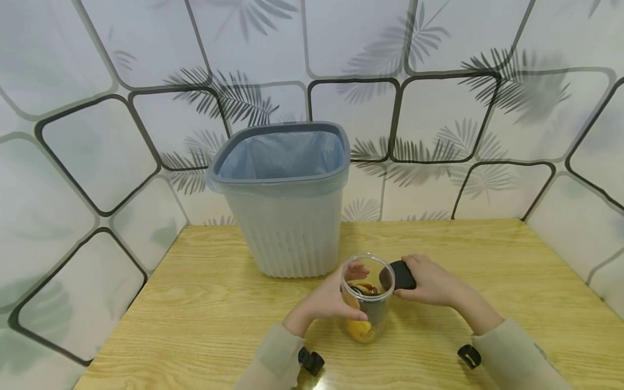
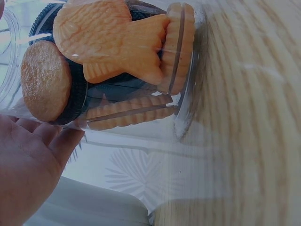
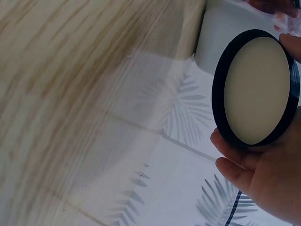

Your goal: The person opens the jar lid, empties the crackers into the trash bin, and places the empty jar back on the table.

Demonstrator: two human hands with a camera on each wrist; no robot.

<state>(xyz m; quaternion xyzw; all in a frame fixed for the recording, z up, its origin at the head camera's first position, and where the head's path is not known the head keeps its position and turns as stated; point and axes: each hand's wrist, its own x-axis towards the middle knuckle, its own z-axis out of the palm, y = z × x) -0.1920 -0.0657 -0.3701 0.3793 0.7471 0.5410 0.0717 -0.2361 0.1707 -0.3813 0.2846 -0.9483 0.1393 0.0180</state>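
Note:
A clear plastic jar (image 1: 377, 315) with no lid on it stands on the table, and my left hand (image 1: 325, 297) grips its left side, thumb in front and fingers behind. Inside are several cookies: a fish-shaped one (image 2: 110, 40), a round tan one (image 2: 45, 81), ridged sandwich cookies (image 2: 178, 49) and dark ones partly hidden behind them. Just right of the jar's rim, my right hand (image 1: 434, 281) holds a round black lid (image 1: 403, 275) by its edge. In the right wrist view the lid's pale inner disc (image 3: 257, 89) faces the camera.
Behind the jar to the left stands a tall whitish trash bin (image 1: 292, 230) with a grey rim and a bluish liner (image 1: 283, 154). Under everything is a wood-grain table (image 1: 195, 325). Walls with leaf patterns (image 1: 351, 119) close off the back and sides.

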